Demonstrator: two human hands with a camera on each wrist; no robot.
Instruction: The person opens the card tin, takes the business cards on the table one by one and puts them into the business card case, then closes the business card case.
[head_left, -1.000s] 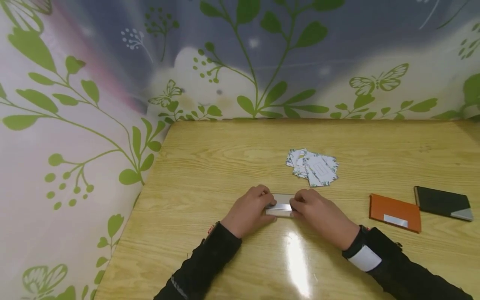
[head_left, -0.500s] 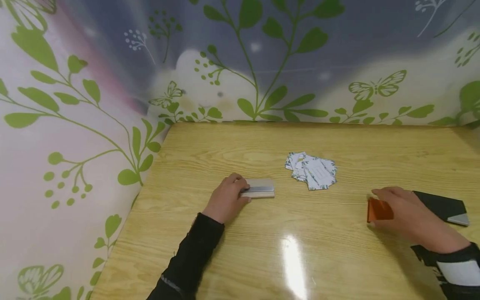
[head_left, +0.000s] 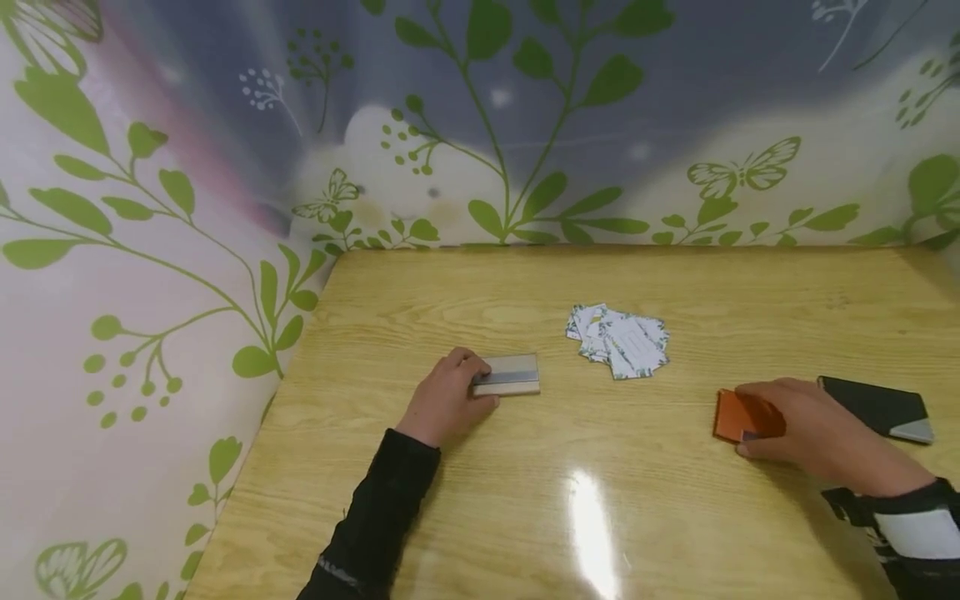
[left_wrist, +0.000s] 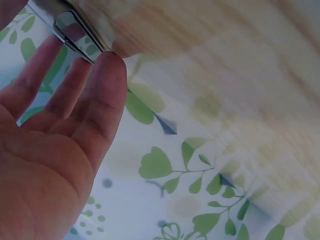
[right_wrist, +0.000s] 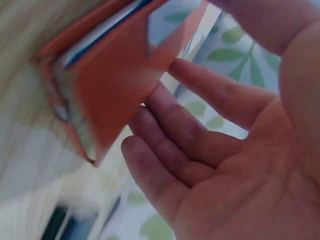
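1. The right hand (head_left: 810, 425) gripped the orange card case (head_left: 738, 415), tilted up off the wooden table (head_left: 465, 517), long axis running left-right
2. The left hand (head_left: 442, 400) pinched the silver case's (head_left: 508, 375) left end
3. Scattered cards (head_left: 618, 337) lay beyond, between the hands; a black case (head_left: 881, 407) sat just beside the right hand

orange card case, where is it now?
Head view: the orange card case is on the table's right side under the right hand, just left of the black case, right of the scattered cards.
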